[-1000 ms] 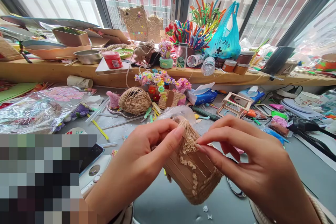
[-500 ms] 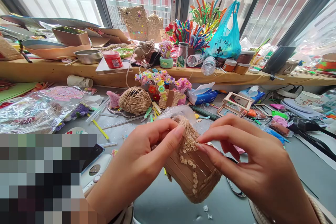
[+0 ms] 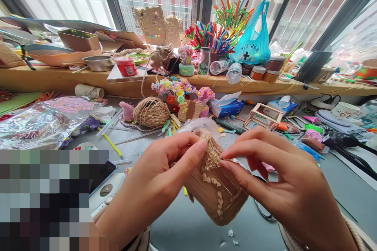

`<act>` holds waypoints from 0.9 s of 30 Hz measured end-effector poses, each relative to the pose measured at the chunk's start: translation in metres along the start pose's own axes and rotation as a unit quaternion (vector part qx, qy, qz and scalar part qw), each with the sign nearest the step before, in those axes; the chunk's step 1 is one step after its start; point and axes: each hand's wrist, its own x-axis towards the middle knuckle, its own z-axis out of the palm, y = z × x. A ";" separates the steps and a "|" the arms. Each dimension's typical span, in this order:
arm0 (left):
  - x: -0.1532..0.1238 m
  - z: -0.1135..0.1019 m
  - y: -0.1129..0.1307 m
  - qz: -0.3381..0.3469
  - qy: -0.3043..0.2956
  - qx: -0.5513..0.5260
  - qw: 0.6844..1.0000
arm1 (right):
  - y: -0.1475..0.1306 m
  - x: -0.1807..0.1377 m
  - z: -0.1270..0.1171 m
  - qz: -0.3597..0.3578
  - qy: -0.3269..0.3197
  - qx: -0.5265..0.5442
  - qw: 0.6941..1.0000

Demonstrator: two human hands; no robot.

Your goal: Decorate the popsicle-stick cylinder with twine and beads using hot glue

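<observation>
A small brown box (image 3: 200, 188) of corrugated-looking card, edged with rough twine, is tilted between my hands above the table. Beige crumbly trim (image 3: 220, 200) runs in a crooked line down its face. My left hand (image 3: 165, 172) grips the upper left side, thumb lying beside the twine band (image 3: 214, 151) at the top. Thumb and forefinger of my right hand (image 3: 277, 176) pinch a twine strand at the band's right edge. The fingers hide the far side of the box.
A ball of twine (image 3: 151, 112) and fuzzy flowers (image 3: 176, 88) sit behind the box. Scissors handles (image 3: 265, 211) show beneath my right hand. A small wooden frame (image 3: 263, 117) stands to the right. Clear plastic wrapping (image 3: 35, 125) lies left. A crowded shelf (image 3: 123, 84) runs along the windows.
The box has tipped very slightly, its lower end rising a little. Both hands keep nearly the same hold and place.
</observation>
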 end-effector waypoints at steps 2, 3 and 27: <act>-0.002 0.001 0.003 -0.013 0.010 0.000 1.000 | 0.000 0.000 0.000 -0.002 0.000 -0.002 1.000; -0.002 0.002 0.004 -0.020 0.016 0.000 1.000 | 0.000 0.000 0.000 -0.001 0.000 -0.003 1.000; 0.001 0.001 -0.004 0.011 0.005 0.000 1.000 | 0.001 0.000 0.000 0.003 -0.008 0.005 1.000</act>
